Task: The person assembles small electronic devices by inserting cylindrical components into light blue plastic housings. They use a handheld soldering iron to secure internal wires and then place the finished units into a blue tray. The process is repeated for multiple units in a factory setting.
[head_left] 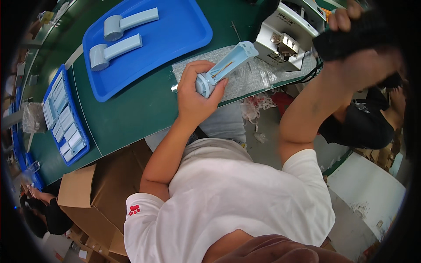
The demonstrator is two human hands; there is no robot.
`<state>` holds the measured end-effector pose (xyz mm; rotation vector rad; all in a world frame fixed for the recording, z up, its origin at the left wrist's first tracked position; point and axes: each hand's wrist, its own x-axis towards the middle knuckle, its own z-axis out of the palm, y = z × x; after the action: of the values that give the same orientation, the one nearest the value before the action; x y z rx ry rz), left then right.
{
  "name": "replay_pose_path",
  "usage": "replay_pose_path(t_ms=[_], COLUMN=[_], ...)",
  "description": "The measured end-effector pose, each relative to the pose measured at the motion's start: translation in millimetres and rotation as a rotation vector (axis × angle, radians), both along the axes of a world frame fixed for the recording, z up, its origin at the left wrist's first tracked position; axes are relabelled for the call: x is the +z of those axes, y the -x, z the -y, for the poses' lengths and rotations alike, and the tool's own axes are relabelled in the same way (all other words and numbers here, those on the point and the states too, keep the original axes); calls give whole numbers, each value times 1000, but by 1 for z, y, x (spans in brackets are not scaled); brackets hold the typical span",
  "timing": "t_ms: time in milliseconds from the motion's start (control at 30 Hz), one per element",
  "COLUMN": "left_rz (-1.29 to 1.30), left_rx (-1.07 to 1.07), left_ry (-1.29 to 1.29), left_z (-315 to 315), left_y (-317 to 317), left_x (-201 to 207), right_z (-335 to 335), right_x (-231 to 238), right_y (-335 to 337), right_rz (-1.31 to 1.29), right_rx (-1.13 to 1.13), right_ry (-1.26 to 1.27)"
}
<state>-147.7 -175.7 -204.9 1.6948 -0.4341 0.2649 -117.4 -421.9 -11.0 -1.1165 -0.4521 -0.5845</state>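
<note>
One pale-blue housing [234, 58] is in the left hand [194, 97], fingers wrapped round its fat end, over the bubble wrap [267, 79] by the table's near edge. That edge is my worry: if the grip loosens, the thing could roll off the table [127, 115] and hit the floor. There's also a thin orange strip [225, 68] in the uncovered handle channel; if it's loose, tipping the handle might spill it. The right hand [345, 19] is blurred at some black object [353, 39], can't tell if held or worn, and a careless swing there could knock the silver machine [280, 37] near the table's right end. Writing-wise, that machine has bold dark lettering on its panel, plus smaller stuff I can't read. The white shirt [250, 188] just has a red paw print [134, 210] on its sleeve. No label I can make out on the housing.
</note>
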Motion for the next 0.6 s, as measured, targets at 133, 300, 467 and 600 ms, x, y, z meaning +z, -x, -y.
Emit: replay_pose_path(t_ms=[133, 300, 467, 600], left_rz=[-28, -31, -9, 15], left_rx=[-3, 0, 9, -7], left_ry=[-2, -2, -24, -8], left_z=[0, 1, 0, 0], left_y=[2, 2, 1, 0], left_x=[-1, -3, -1, 1], right_z=[-25, -19, -26, -25], right_x=[11, 0, -9, -20], right_y=[-17, -35, -26, -13], right_rz=[174, 313, 174, -25], right_rx=[-555, -745, -765, -585], right_ry=[262, 291, 210, 1])
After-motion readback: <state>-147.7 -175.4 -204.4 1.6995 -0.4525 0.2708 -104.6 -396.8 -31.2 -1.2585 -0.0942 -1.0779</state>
